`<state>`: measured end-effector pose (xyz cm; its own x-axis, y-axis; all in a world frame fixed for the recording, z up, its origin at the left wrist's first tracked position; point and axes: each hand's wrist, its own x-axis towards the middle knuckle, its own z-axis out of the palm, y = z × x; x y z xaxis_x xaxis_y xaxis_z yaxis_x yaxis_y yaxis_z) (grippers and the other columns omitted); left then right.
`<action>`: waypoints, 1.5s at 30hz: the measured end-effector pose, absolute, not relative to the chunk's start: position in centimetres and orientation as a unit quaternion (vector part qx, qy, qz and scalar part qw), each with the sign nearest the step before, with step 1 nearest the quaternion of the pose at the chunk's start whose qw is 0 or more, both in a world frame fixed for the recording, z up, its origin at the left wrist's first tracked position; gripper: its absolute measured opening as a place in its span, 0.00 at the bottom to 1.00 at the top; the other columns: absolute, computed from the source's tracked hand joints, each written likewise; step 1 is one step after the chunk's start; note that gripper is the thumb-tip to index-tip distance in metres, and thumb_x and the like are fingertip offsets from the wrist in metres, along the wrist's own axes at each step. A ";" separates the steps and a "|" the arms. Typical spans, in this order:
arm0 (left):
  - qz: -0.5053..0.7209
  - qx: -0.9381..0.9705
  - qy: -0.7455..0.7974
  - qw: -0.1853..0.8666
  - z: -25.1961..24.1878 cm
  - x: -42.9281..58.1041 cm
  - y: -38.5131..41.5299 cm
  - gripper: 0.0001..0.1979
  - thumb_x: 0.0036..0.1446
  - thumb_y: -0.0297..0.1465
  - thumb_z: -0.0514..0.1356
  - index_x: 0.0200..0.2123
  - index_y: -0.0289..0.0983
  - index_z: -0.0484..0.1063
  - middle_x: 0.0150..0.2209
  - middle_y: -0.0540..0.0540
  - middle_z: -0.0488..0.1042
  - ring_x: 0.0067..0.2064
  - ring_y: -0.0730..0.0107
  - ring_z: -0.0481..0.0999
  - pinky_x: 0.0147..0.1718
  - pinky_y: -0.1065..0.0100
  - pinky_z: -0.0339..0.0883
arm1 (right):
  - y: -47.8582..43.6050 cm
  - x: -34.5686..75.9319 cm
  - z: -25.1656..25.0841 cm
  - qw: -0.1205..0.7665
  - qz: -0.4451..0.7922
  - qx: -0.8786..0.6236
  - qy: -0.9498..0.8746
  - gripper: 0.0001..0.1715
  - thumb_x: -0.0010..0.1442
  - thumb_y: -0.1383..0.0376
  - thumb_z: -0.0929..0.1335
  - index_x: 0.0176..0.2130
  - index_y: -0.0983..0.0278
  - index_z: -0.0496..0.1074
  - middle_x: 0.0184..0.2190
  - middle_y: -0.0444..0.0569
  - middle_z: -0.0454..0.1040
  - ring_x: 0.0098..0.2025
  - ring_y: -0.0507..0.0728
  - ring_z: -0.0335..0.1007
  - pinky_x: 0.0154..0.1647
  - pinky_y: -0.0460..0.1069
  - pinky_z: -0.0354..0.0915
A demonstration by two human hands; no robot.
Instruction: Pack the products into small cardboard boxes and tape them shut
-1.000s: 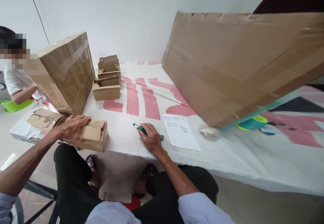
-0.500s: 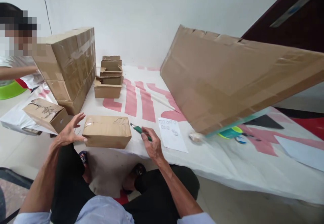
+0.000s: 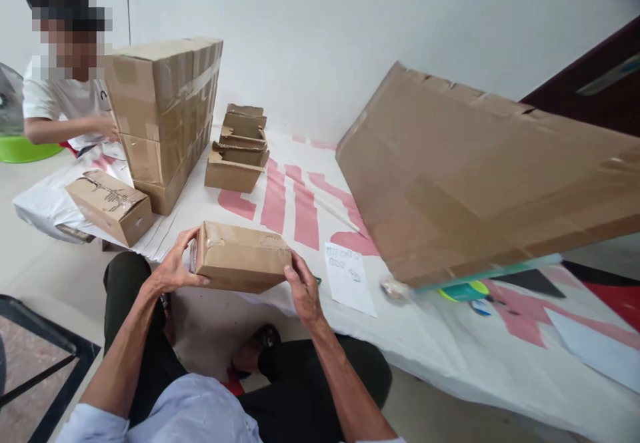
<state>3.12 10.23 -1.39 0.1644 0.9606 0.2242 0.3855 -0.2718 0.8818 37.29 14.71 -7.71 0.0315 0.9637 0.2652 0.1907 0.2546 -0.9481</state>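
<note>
A closed cardboard box (image 3: 245, 256) is at the table's front edge, with a dotted pattern near its right end. My left hand (image 3: 175, 266) grips its left end, thumb along the front face. At the opposite end, my right hand (image 3: 304, 289) presses on the box with thumb and fingers. Just past the right fingers shows a small green bit of the utility knife (image 3: 319, 281); the rest is hidden, and I cannot tell if it lies on the table. A paper with drawn shapes (image 3: 350, 283) lies to the right.
A tall stack of taped boxes (image 3: 165, 109) stands left, with a marked box (image 3: 110, 204) before it. Open cardboard boxes (image 3: 233, 175) sit behind. A large cardboard panel (image 3: 465, 176) leans at right above a tape roll (image 3: 465, 290). A person (image 3: 75, 109) is at far left.
Both hands have closed on the box ends, and the box appears slightly raised or shifted. The utility knife, earlier plain in my right hand, is now mostly hidden. The view has turned a little left.
</note>
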 end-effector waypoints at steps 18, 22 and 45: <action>0.444 0.721 0.445 0.291 0.2 5.8 9.9 0.55 0.45 0.52 0.80 0.71 0.39 0.64 0.70 0.30 0.65 0.73 0.37 0.64 0.72 0.39 0.58 | 16.0 39.9 -11.6 0.564 0.466 -0.496 -0.466 0.42 0.63 0.40 0.71 0.67 0.57 0.73 0.65 0.58 0.76 0.61 0.68 0.76 0.51 0.61 0.78; 0.454 0.721 0.443 0.278 0.2 6.3 9.8 0.53 0.45 0.51 0.80 0.70 0.41 0.66 0.71 0.30 0.65 0.73 0.37 0.65 0.72 0.38 0.58 | 16.1 40.0 -11.6 0.564 0.467 -0.497 -0.464 0.41 0.63 0.38 0.70 0.65 0.58 0.75 0.64 0.58 0.77 0.59 0.67 0.78 0.49 0.60 0.78; 0.460 0.697 0.519 0.183 3.5 10.1 9.3 0.55 0.34 0.47 0.84 0.65 0.42 0.67 0.67 0.33 0.71 0.68 0.35 0.71 0.66 0.39 0.64 | 14.2 30.6 10.1 0.293 -0.085 -0.240 -0.921 0.12 0.73 0.68 0.66 0.43 0.60 0.80 0.43 0.53 0.78 0.48 0.63 0.69 0.51 0.59 0.70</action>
<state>10.14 9.30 3.53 0.0377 0.8920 0.4504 0.5557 -0.3933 0.7325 30.60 14.23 10.11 -0.7129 0.3922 0.5814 0.4923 0.8703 0.0166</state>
